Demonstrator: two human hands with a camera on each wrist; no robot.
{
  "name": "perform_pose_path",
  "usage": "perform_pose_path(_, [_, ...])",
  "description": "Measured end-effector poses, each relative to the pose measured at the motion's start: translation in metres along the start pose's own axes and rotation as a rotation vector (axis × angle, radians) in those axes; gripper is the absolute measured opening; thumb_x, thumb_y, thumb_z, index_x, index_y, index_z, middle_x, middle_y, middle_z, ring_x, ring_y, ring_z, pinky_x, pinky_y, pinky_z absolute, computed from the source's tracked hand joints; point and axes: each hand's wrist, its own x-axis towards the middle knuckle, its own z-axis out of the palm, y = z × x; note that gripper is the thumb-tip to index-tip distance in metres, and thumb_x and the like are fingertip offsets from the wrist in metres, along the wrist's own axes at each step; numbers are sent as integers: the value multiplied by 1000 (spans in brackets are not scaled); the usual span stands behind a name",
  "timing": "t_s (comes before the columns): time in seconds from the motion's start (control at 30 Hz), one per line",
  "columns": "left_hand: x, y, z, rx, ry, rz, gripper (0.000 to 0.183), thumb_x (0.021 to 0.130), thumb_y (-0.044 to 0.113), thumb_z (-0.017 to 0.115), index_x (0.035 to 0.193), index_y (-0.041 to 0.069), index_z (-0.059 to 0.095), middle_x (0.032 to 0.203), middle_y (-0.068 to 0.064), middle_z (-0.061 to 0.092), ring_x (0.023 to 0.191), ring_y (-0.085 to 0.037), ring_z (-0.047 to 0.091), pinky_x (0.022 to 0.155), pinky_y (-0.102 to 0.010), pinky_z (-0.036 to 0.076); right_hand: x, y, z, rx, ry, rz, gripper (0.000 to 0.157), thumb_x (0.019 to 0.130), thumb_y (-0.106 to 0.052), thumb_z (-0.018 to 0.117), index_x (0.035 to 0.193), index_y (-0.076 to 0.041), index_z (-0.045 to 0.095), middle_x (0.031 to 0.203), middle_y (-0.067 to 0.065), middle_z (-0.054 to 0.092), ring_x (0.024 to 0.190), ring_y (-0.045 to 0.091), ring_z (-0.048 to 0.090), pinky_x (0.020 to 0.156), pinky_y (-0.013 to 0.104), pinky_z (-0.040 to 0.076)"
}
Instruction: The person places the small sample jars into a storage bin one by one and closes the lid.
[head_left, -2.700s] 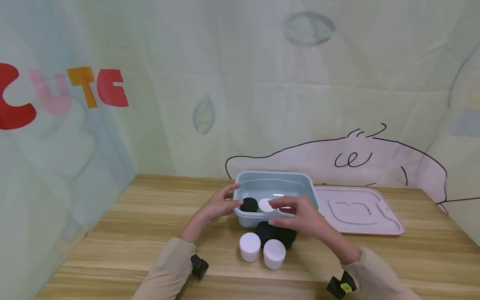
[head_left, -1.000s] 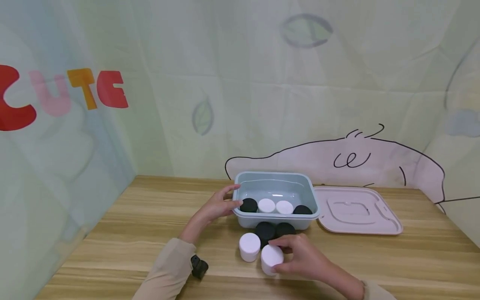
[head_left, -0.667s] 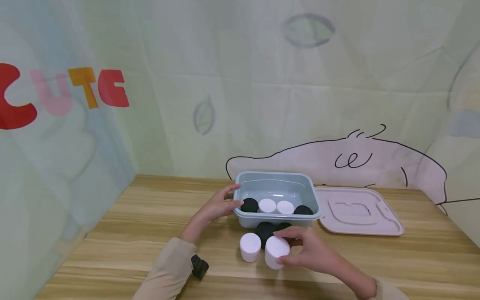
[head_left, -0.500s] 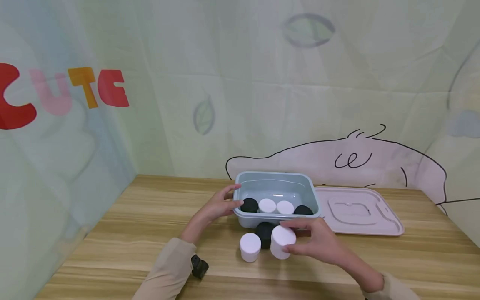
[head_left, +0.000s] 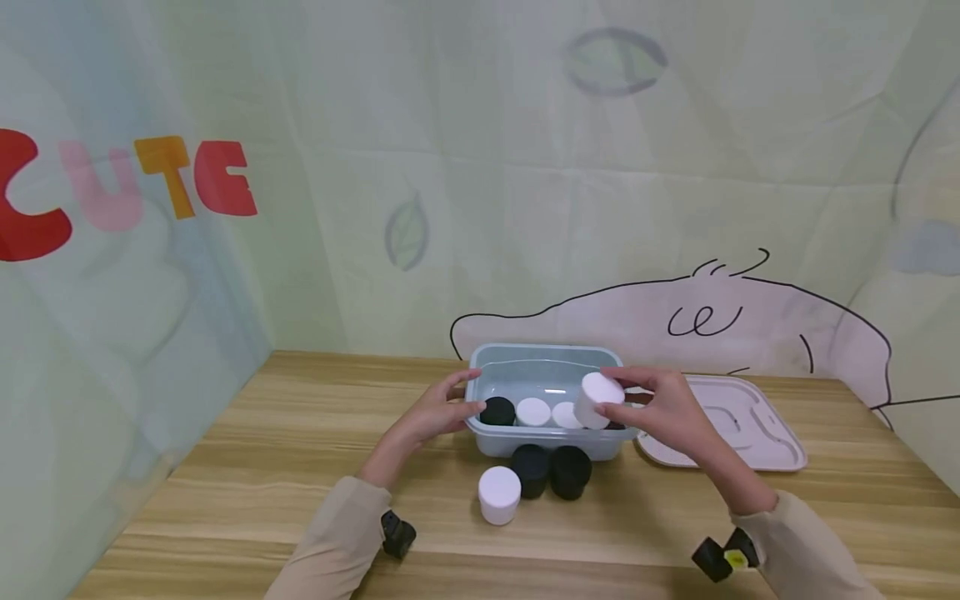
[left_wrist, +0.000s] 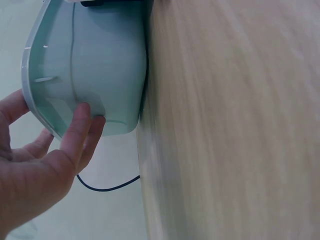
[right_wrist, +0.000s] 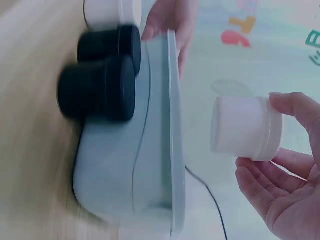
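Observation:
My left hand [head_left: 435,408] grips the left end of a light blue plastic bin [head_left: 540,432], its fingers on both sides of the rim in the left wrist view. Between thumb and fingers, my right hand [head_left: 667,408] pinches a white lidded jar [head_left: 598,392], tilted, over the bin's front right part. In the right wrist view that white jar [right_wrist: 245,127] is beyond the bin's rim. A front row inside the bin shows a black jar [head_left: 498,412], a white jar [head_left: 533,412] and a second white jar [head_left: 566,415]; a black one at its right end is mostly hidden.
Two black jars [head_left: 570,472] stand on the wooden table [head_left: 300,450] against the bin's front. A white jar [head_left: 498,495] stands just before them. To the bin's right lies a pale pink lid [head_left: 765,425], partly behind the right hand. A printed cloth [head_left: 360,208] hangs behind.
My right hand has picked up the white jar from the front of the table and carried it up, back and right, over the bin. The left hand has stayed on the rim.

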Motion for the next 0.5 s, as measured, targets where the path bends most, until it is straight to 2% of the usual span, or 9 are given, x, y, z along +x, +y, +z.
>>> perform_pose_path(0.27, [2,0,1,-4,4,-6,54,87,5,58,137,7,38,134,-29,37,106,-33,54,86,-41,49,26,18,0,-111,34,44,51,74,-15,75,116,7,57,113,23,60,94,34,62,74,35,54])
perform_pose_path(0.5, [2,-1,-1,-6,-9,-8,56,87,6,58,138,7,36,135,-30,36,108,-34,52,88,-41,48,42,34,6,-178,19,81,49,76,-16,73,116,8,57,110,24,61,93,33,61,73,37,55])
